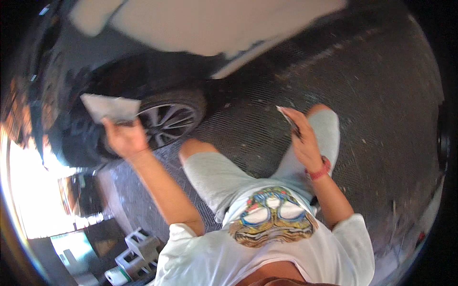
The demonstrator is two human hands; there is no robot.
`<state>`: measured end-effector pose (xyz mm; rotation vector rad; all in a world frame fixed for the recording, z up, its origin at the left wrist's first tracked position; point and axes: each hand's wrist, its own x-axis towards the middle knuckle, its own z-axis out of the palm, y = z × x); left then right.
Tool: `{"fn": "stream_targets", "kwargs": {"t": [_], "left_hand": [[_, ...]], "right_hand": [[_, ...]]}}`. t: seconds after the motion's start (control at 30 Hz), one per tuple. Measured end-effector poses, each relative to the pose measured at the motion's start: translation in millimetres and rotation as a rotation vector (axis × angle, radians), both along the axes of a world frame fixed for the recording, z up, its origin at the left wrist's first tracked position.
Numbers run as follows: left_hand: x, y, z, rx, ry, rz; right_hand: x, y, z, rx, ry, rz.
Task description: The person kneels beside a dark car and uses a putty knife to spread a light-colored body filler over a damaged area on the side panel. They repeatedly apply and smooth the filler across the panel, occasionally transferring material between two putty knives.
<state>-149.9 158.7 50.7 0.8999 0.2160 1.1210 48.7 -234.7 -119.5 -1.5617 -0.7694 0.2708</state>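
Observation:
My left hand (126,138) is raised in front of a dark car's wheel and is closed on a putty knife. The wide, flared, pale grey blade (112,107) points up and away from me, partly covering the tyre. My right hand (305,145), with a red band at the wrist, is held over my right knee. Its fingers are closed on a thin flat tool (295,127), seen nearly edge-on, with a pale tip and a dark part by the fingers. Its exact kind does not show. Both hands are apart from the car.
The car's dark body (157,62) carries large pale grey patches (229,24). Below it sits a spoked wheel (174,121). I am low on a dark ribbed floor (377,157), knees spread. Grey plastic block-like objects (138,250) stand at the lower left.

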Motion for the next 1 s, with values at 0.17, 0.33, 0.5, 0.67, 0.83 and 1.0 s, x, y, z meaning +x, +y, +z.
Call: {"fn": "stream_targets", "kwargs": {"t": [0.17,0.33,0.5,0.67,0.83,1.0], "left_hand": [[11.1,12.3,3.4,0.049,0.121,0.147],[33.0,23.6,13.9,-0.039,0.114,0.1],[21.1,32.7,-3.1,0.076,0.117,-0.022],[-29.0,-31.1,-9.1,0.137,0.184,-0.034],[-24.7,-109.4,-4.7,0.098,0.235,0.019],[-36.4,-128.7,-3.5,-0.013,0.217,0.045]], "right_hand": [[7.7,0.8,-20.8,0.158,0.303,-0.072],[26.4,7.3,-37.4,0.531,0.84,-0.179],[65.7,7.5,-66.0,0.835,1.161,-0.161],[149.4,21.6,-77.4,0.838,1.032,-0.39],[240.4,65.3,-167.0,0.718,0.62,-0.588],[266.4,105.3,-181.6,0.444,0.529,-0.626]]}}
